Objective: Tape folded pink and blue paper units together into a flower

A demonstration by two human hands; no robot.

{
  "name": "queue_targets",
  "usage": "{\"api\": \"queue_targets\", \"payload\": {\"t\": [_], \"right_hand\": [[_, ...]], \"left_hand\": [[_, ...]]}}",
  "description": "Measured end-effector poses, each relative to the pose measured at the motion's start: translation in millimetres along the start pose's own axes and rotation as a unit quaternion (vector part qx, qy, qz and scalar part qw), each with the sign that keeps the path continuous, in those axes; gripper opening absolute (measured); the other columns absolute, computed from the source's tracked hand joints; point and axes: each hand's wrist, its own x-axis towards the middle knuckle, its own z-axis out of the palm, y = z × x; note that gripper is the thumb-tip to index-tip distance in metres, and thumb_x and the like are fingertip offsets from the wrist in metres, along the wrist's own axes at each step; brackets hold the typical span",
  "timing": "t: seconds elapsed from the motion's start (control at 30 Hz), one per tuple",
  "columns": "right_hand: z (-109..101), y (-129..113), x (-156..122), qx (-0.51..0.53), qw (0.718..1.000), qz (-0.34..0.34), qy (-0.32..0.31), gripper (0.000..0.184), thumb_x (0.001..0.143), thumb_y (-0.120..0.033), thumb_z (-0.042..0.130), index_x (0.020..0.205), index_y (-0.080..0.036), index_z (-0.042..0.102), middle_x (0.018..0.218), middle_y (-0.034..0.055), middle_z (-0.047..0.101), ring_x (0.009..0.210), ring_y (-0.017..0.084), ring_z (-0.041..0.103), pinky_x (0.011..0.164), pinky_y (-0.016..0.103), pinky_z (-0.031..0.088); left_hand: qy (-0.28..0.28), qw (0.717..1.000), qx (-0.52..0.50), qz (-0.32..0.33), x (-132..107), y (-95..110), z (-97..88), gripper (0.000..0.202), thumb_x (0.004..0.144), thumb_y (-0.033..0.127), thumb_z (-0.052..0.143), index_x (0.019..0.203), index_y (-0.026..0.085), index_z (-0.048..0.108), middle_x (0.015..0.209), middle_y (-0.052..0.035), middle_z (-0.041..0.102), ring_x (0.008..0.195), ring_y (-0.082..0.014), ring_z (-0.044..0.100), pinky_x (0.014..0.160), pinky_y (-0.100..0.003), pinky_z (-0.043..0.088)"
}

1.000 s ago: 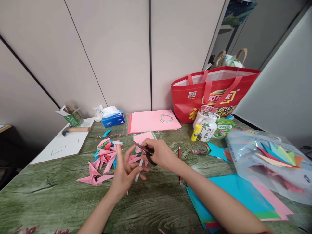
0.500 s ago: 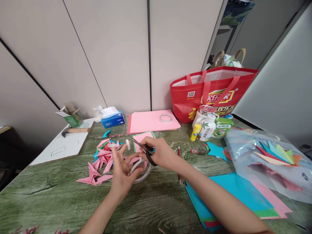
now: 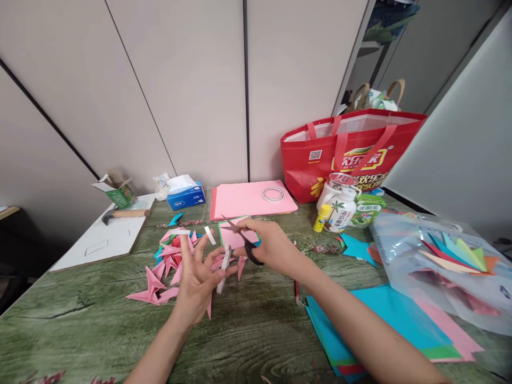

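Observation:
My left hand (image 3: 196, 280) is raised palm up over the table, fingers spread, with short white tape strips (image 3: 209, 235) stuck on the fingertips and one longer strip (image 3: 223, 266) hanging from thumb and forefinger. My right hand (image 3: 269, 246) grips a pair of scissors (image 3: 245, 241) with black handles, blades pointing left toward the strips. Under both hands lies a pile of folded pink, red and blue paper pieces (image 3: 168, 261).
A pink paper stack (image 3: 240, 200) with a tape roll (image 3: 272, 193) lies behind. Glue stick (image 3: 321, 218), bottles, a red bag (image 3: 348, 152), blue sheets (image 3: 384, 314), a plastic bag of paper (image 3: 444, 261), a pencil (image 3: 296, 282), a tissue box (image 3: 185, 194), a hammer (image 3: 122, 214).
The tape loop seen half a second ago is gone; a cut strip now hangs from my left fingers. My right hand with the scissors has lifted slightly up and right.

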Motion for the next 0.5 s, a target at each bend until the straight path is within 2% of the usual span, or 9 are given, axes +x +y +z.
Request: {"api": "queue_targets", "payload": {"t": [0.07, 0.17, 0.23, 0.37, 0.5], "right_hand": [[-9, 1, -1, -0.08, 0.996, 0.031, -0.025, 0.03, 0.066, -0.023, 0.069, 0.095, -0.02, 0.06, 0.085, 0.0027, 0.064, 0.076, 0.015, 0.055, 0.064, 0.022, 0.034], [-19, 1, -5, -0.177, 0.969, 0.067, -0.16, 0.025, 0.063, -0.027, 0.072, 0.086, -0.021, 0.065, 0.071, 0.0016, 0.064, 0.066, 0.016, 0.056, 0.054, 0.022, 0.028], [-18, 1, -7, -0.207, 0.954, 0.066, -0.208, 0.023, 0.062, -0.027, 0.071, 0.084, -0.022, 0.065, 0.068, 0.0013, 0.064, 0.063, 0.016, 0.056, 0.051, 0.022, 0.024], [-6, 2, -9, -0.216, 0.953, 0.053, -0.204, 0.021, 0.067, -0.026, 0.066, 0.087, -0.024, 0.065, 0.072, 0.0006, 0.065, 0.062, 0.014, 0.055, 0.05, 0.023, 0.021], [2, 3, -9, -0.211, 0.952, 0.054, -0.215, 0.016, 0.068, -0.028, 0.064, 0.084, -0.024, 0.065, 0.068, -0.0002, 0.064, 0.061, 0.013, 0.054, 0.049, 0.022, 0.02]], "left_hand": [[0.012, 1.0, 0.013, 0.018, 1, 0, -1.4, 0.107, 0.064, 0.011, 0.07, 0.129, 0.058, -0.001, 0.141, -0.0036, 0.02, 0.097, -0.0171, 0.052, 0.068, -0.037, 0.057], [0.031, 0.999, 0.027, 0.033, 1, -1, -3.9, 0.107, 0.064, 0.01, 0.07, 0.128, 0.06, -0.001, 0.142, -0.0034, 0.018, 0.096, -0.0176, 0.053, 0.061, -0.033, 0.058], [0.038, 0.998, 0.033, 0.036, 1, -1, -4.9, 0.107, 0.065, 0.01, 0.07, 0.128, 0.06, -0.001, 0.143, -0.0032, 0.017, 0.096, -0.0172, 0.054, 0.06, -0.032, 0.058], [0.032, 0.998, 0.039, 0.04, 0, -2, -5.3, 0.107, 0.065, 0.01, 0.069, 0.128, 0.06, -0.002, 0.145, -0.0035, 0.016, 0.094, -0.0163, 0.057, 0.058, -0.027, 0.058], [0.022, 0.998, 0.044, 0.045, 0, -4, -5.8, 0.108, 0.065, 0.01, 0.07, 0.128, 0.06, -0.003, 0.147, -0.0025, 0.013, 0.094, -0.0166, 0.058, 0.056, -0.026, 0.058]]}}
